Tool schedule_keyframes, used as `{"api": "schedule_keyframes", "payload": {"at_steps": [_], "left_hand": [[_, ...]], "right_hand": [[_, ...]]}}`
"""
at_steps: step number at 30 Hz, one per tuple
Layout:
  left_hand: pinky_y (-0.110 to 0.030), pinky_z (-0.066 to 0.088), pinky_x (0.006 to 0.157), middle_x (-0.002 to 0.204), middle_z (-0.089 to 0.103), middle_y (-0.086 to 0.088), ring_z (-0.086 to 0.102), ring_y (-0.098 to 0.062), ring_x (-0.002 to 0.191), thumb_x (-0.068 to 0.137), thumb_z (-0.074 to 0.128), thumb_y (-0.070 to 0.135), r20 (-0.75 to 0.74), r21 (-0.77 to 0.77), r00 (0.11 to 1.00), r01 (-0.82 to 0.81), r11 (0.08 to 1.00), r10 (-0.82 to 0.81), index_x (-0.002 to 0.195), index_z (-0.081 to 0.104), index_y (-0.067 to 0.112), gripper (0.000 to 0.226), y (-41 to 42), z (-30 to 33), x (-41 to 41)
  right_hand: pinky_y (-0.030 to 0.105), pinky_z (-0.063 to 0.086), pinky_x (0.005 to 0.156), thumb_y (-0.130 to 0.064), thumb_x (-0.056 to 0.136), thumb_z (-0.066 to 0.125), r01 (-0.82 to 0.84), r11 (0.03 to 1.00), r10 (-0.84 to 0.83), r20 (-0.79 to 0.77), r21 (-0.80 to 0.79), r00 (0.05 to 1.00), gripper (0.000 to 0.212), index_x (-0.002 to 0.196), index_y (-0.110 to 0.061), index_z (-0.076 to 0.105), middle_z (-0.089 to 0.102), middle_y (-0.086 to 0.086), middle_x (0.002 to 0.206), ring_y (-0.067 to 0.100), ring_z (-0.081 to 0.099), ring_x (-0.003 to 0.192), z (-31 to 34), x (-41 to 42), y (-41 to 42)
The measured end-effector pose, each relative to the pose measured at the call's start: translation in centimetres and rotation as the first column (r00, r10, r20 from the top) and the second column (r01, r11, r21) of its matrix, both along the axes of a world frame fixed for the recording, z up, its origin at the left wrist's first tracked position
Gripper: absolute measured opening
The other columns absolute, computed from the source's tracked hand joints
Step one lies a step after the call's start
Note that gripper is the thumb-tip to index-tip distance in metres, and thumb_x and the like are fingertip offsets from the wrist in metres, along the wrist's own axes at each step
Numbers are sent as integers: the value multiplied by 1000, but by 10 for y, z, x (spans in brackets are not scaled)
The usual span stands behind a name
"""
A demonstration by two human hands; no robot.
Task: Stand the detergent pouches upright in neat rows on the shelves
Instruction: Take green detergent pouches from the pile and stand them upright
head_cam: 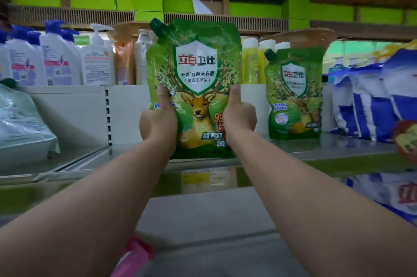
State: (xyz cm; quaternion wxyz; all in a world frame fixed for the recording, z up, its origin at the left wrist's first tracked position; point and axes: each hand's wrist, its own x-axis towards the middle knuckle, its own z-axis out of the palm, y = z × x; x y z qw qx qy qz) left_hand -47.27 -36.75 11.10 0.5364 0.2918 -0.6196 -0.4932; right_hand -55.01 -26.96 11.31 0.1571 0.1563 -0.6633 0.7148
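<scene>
While our two bare arms reach forward over the shelf edge, we hold a green detergent pouch (194, 78) upright between both hands. Our left hand (158, 122) grips its left edge, thumb pressed flat on the front and the other fingers curled behind, out of sight. Our right hand (239, 116) does the same on the right edge, thumb pointing up along the printed deer. The pouch faces us, its dark green cap (157, 26) at the upper left corner, and its bottom edge sits at the front lip of the metal shelf (338, 148); we cannot tell whether it rests on the shelf or hangs just above it.

To the right, well apart from the one we hold, a second green pouch (294, 96) of the same kind stands upright farther back on the same shelf. Just beside that one, further right, blue and white bags (370, 105) lean together. At the left edge a pale green bag (20, 118) lies slumped on the neighbouring shelf section. Behind the white back panel (67, 105) we see white pump bottles (67, 59) with blue tops and, further along, yellow bottles (250, 62). A yellow price label (205, 178) sits under the shelf lip, and something pink (133, 256) shows at the bottom between our arms.
</scene>
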Motion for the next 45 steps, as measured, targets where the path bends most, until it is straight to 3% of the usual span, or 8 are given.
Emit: {"api": "schedule_keyframes", "payload": {"at_steps": [11, 17, 23, 31, 34, 38, 42, 45], "left_hand": [[-35, 37, 75, 91, 49, -12, 46, -27, 85, 90, 33, 68, 4, 40, 986, 167, 985, -167, 93, 46, 6, 63, 109, 4, -100], [-34, 35, 75, 100, 50, -14, 44, -27, 88, 89, 33, 68, -4, 65, 978, 210, 976, -210, 115, 52, -2, 76, 165, 6, -148], [-36, 38, 81, 116, 56, -17, 51, -31, 100, 88, 32, 70, -32, 55, 970, 241, 969, -239, 121, 51, -1, 81, 195, 9, -183], [-36, 35, 79, 109, 51, -12, 43, -26, 93, 90, 30, 69, -35, 143, 970, 243, 959, -241, 128, 47, 0, 80, 200, 5, -196], [-39, 38, 86, 122, 53, -14, 49, -31, 105, 87, 26, 73, -50, 212, 962, 272, 939, -268, 132, 47, 4, 85, 199, 6, -195], [-44, 38, 98, 132, 51, -15, 48, -35, 120, 87, 22, 74, -45, 219, 965, 263, 940, -260, 137, 45, 5, 88, 197, 7, -196], [-42, 37, 93, 126, 53, -15, 49, -32, 114, 90, 22, 70, -46, 194, 966, 259, 946, -255, 137, 43, 4, 84, 197, 10, -196], [-40, 37, 83, 95, 52, -10, 47, -26, 88, 92, 24, 67, -54, 194, 963, 269, 943, -263, 133, 44, 3, 79, 196, 10, -196]], "right_hand": [[29, 28, 48, -64, 92, 28, 191, 981, -191, 14, 41, 981, 61, 63, -11, 38, 42, 3, 62, 17, 39, 53, 8, -88, 114], [30, 36, 56, -63, 93, 29, 217, 976, -217, 1, 15, 976, 61, 69, -8, 43, 45, 3, 68, 17, 45, 60, 13, -132, 171], [33, 32, 55, -60, 94, 31, 210, 977, -210, -15, -35, 978, 60, 60, -11, 40, 43, 4, 62, 16, 40, 55, 18, -165, 202], [30, 33, 62, -56, 95, 34, 122, 991, -123, -3, -58, 992, 50, 63, -19, 39, 44, 1, 65, 15, 42, 59, 8, -187, 200], [30, 32, 53, -60, 94, 32, 87, 996, -87, 4, -28, 996, 57, 66, -13, 48, 48, 3, 66, 15, 44, 58, 6, -191, 198], [30, 34, 60, -59, 95, 26, 63, 998, -63, 12, 14, 998, 59, 67, -12, 46, 47, 4, 68, 14, 43, 61, 8, -196, 197], [32, 38, 67, -59, 96, 23, 60, 997, -61, 13, 47, 998, 56, 79, -10, 45, 45, 4, 70, 20, 49, 71, 10, -202, 195], [32, 36, 65, -57, 97, 23, 70, 994, -71, 1, 80, 997, 57, 88, -7, 50, 46, 5, 72, 23, 49, 79, 10, -205, 194]]}}
